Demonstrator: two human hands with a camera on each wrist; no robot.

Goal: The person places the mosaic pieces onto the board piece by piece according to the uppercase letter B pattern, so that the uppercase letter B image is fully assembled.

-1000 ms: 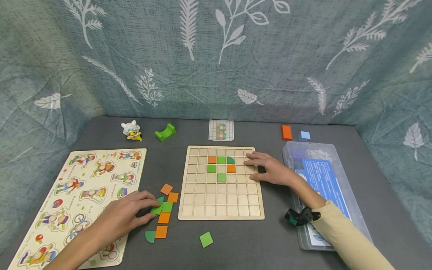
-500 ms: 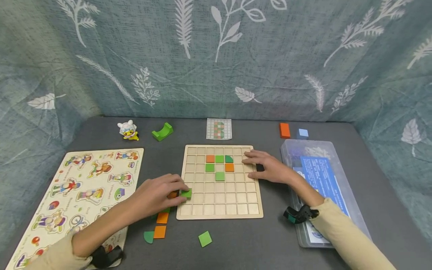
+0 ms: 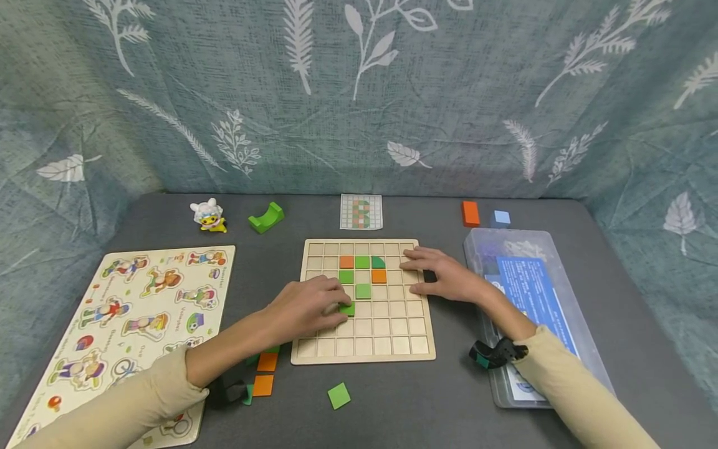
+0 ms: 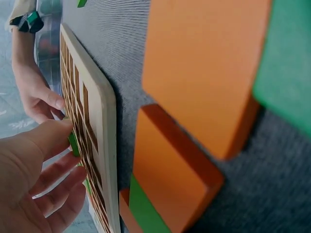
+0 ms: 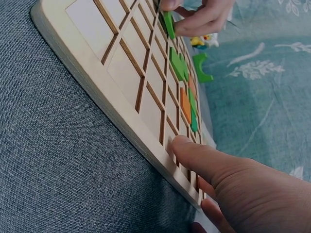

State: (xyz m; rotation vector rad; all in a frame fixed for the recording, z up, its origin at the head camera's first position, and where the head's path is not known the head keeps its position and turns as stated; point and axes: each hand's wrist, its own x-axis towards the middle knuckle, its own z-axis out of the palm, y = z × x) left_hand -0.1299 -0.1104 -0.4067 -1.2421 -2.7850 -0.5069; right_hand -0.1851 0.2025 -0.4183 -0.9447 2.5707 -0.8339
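Observation:
My left hand (image 3: 308,305) pinches a green square tile (image 3: 348,308) between thumb and fingers, over the left-middle cells of the wooden grid board (image 3: 387,346). The right wrist view shows this tile (image 5: 168,24) tilted on edge in the fingertips. Set in the board's upper cells are an orange tile (image 3: 347,262), several green square tiles (image 3: 363,291), a dark green quarter-round tile (image 3: 378,262) and another orange tile (image 3: 379,276). My right hand (image 3: 445,275) rests on the board's right edge with fingers extended, holding nothing.
Loose orange tiles (image 3: 263,385) and green ones lie left of the board, partly hidden by my left arm. One green tile (image 3: 339,396) lies in front. A picture puzzle (image 3: 101,337) is at left, a plastic box (image 3: 566,299) at right, a pattern card (image 3: 361,212) behind.
My left hand has picked up a green tile from the loose pile and carried it right, over the board. The right hand stays at the board's edge. The head view has shifted slightly.

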